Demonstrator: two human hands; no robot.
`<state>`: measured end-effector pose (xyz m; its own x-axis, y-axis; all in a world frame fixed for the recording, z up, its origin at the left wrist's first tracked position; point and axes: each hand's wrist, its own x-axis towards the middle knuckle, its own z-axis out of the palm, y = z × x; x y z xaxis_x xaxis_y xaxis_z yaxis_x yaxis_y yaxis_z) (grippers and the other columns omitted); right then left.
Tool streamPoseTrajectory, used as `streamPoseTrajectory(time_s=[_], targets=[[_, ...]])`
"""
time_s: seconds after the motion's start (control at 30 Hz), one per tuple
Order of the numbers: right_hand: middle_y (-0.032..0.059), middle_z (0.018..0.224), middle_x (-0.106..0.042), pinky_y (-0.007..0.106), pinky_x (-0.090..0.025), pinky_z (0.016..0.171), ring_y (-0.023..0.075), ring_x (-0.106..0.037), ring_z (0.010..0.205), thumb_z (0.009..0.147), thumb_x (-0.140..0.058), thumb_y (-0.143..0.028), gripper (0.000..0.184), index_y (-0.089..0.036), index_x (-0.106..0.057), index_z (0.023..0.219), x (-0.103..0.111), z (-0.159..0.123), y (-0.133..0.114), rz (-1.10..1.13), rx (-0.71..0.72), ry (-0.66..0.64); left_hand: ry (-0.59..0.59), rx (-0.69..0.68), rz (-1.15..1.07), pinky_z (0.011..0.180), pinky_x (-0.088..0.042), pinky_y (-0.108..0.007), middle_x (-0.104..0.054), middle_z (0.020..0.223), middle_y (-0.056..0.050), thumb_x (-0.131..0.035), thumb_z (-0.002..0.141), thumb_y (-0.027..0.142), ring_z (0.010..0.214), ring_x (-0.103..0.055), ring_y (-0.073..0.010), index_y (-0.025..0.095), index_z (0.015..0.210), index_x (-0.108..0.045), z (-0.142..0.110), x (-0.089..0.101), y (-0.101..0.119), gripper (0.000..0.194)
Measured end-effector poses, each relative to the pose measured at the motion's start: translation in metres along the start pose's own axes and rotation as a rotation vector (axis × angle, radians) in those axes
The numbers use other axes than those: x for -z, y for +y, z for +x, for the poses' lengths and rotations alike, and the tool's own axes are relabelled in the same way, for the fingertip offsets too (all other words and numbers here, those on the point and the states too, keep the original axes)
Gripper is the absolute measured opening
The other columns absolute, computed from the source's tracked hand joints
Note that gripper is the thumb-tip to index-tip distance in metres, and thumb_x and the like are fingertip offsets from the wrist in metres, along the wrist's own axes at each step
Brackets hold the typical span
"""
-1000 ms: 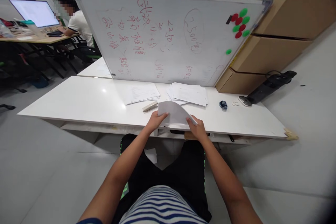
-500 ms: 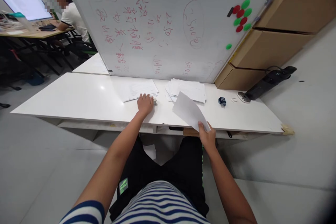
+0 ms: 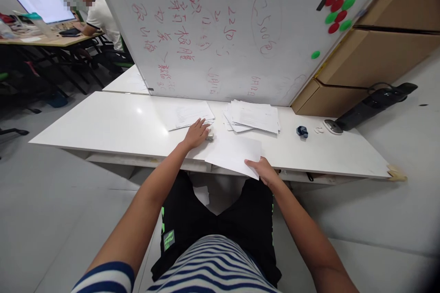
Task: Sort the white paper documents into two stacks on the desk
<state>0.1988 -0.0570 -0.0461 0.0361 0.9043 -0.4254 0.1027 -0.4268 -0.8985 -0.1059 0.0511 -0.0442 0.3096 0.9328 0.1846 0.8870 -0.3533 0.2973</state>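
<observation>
The right grip (image 3: 264, 169) is closed on a white sheet (image 3: 237, 153), pinching its lower right corner, thumb on top, just right of centre in the frame. The sheet reaches leftward over the front edge of the desk (image 3: 85, 121). Near the middle of the frame, the left grip (image 3: 196, 136) lies palm down with its fingers stretched out over the stapler (image 3: 211, 135), which pokes out on its right side. From here I can't tell whether that hand is clasping it or only resting there.

Just above the left hand lies a thin stack of papers (image 3: 192, 113); right of it, near the centre, sits a thicker, untidy pile (image 3: 256, 116). Farther right on the desk I see a small dark blue object (image 3: 302, 132), some white bits (image 3: 319, 130), a mouse (image 3: 333, 127) and a tilted black bottle (image 3: 374, 105). Behind the papers stands a whiteboard (image 3: 223, 64) with red writing, red and green magnets (image 3: 340, 9) at its upper right, beside brown boxes (image 3: 378, 57). At upper left, someone in a white top (image 3: 105, 20) sits by a lit monitor (image 3: 36, 2).
</observation>
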Motion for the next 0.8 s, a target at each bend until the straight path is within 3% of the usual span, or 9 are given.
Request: streamPoseTrajectory(time_s=[0.17, 0.37, 0.8], targets=[[0.0123, 0.091, -0.073, 0.033, -0.056, 0.061, 0.0257, -0.069, 0.077, 0.064, -0.075, -0.032, 0.043, -0.012, -0.063, 0.101, -0.002, 0.009, -0.012, -0.049, -0.050, -0.033, 0.001, -0.010, -0.013, 0.115, -0.022, -0.045, -0.033, 0.151, -0.003, -0.019, 0.097, 0.043, 0.143, -0.018, -0.0239, 0.023, 0.135, -0.048, 0.001, -0.002, -0.003, 0.052], [0.0111, 0.097, -0.073, 0.031, -0.056, 0.070, 0.0252, -0.069, 0.084, 0.064, -0.077, -0.029, 0.035, -0.015, -0.065, 0.094, 0.007, 0.011, -0.015, -0.002, -0.040, -0.038, -0.011, -0.015, -0.039, 0.114, -0.023, -0.045, -0.034, 0.151, -0.003, -0.021, 0.097, 0.044, 0.142, -0.020, -0.0240, 0.023, 0.134, -0.049, 0.001, -0.003, -0.004, 0.051], [0.0123, 0.111, -0.069, 0.035, -0.051, 0.088, 0.0259, -0.065, 0.098, 0.063, -0.075, -0.024, 0.046, -0.013, -0.064, 0.106, -0.026, 0.037, -0.034, -0.038, -0.003, -0.278, -0.045, 0.000, -0.013, 0.114, -0.024, -0.043, -0.037, 0.149, -0.002, -0.021, 0.097, 0.042, 0.141, -0.023, -0.0229, 0.024, 0.135, -0.048, 0.000, 0.002, 0.001, 0.050]])
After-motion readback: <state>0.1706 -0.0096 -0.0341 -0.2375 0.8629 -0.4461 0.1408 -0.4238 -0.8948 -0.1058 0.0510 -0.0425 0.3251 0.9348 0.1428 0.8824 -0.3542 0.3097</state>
